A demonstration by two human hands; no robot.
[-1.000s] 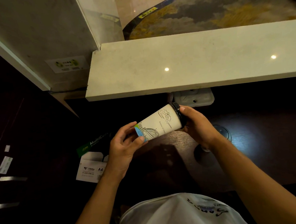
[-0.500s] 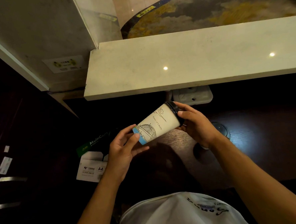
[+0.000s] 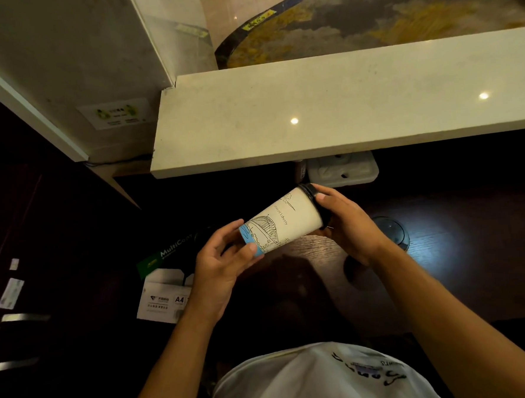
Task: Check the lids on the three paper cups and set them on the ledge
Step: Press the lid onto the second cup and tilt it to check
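Between my two hands, the paper cup (image 3: 282,220) lies tilted: left hand (image 3: 219,267) grips its blue base, right hand (image 3: 345,224) wraps the black lid (image 3: 313,192). Its long axis points far-right toward the ledge (image 3: 341,107), lid end nearer it.

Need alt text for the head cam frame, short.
Two bare hands hold a paper cup tilted on its side above a dark desk: the left hand grips its blue base, the right hand wraps its black lid. A pale stone ledge runs beyond, no cup on its visible part.
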